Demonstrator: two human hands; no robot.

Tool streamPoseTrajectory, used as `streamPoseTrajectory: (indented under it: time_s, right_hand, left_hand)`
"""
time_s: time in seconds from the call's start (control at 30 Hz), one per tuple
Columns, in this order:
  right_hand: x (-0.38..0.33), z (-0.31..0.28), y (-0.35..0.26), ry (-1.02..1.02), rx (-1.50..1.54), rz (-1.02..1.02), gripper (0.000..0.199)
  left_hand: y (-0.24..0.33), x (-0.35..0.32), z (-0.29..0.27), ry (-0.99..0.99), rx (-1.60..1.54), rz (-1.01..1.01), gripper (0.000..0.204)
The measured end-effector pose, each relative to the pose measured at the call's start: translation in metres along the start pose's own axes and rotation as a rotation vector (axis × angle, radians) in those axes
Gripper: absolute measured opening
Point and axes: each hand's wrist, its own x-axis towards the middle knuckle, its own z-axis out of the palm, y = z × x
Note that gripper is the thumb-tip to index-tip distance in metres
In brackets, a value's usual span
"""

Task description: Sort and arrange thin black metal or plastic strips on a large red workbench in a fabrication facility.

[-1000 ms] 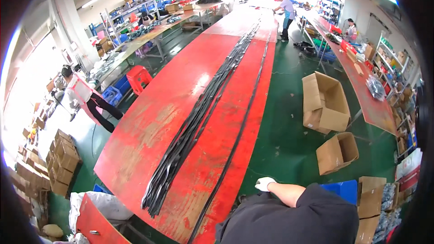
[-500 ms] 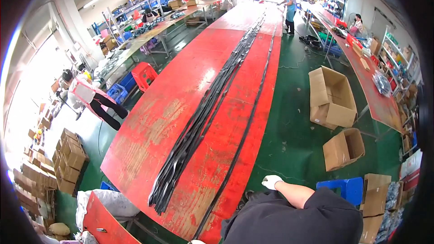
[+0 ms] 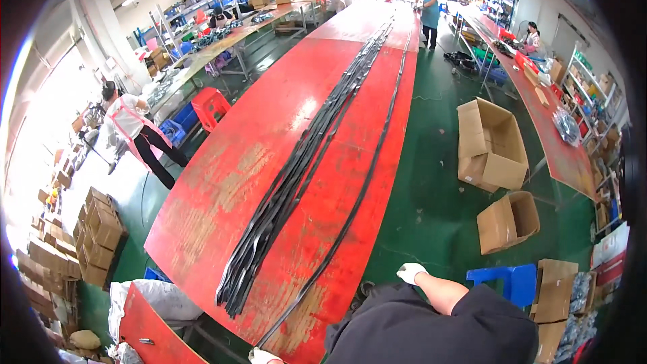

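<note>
My left hand [image 3: 263, 356], in a white glove, is closed on the near end of a long black strap [image 3: 349, 221] at the table's front edge. The strap runs along the right side of the red table [image 3: 202, 195] toward its far end, bowing slightly. My right hand [image 3: 411, 272], also gloved in white, hangs off the table's right side over the floor. Its fingers look curled, with nothing visible in them. Left of the single strap lies a thick bundle of black straps [image 3: 269, 229], its loose ends fanned out near me.
A person in a blue apron [image 3: 429, 10] stands at the table's far right end; another in a pink apron [image 3: 135, 128] is at the left. Open cartons [image 3: 495, 141], a blue stool [image 3: 509, 283] and a red stool [image 3: 210, 109] flank the table. Stacked cartons [image 3: 98, 236] stand at left.
My left hand has moved left with the strap's near end, so the strap now bends leftward near me. The person in the blue apron has turned toward the table; the one in pink stands more upright.
</note>
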Motion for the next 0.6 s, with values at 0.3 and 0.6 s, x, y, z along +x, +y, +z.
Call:
streamPoseTrajectory:
  time_s: [0.3,0.6]
  right_hand:
    - [0.003,-0.009,-0.007,0.025,-0.014,-0.026,0.048]
    - [0.006,-0.014,-0.019,0.062,0.025,-0.058,0.046]
  left_hand:
    - [0.077,0.018,-0.004,0.02,-0.53,-0.076,0.008]
    - [0.165,-0.009,-0.022,-0.05,-0.571,0.014,0.012]
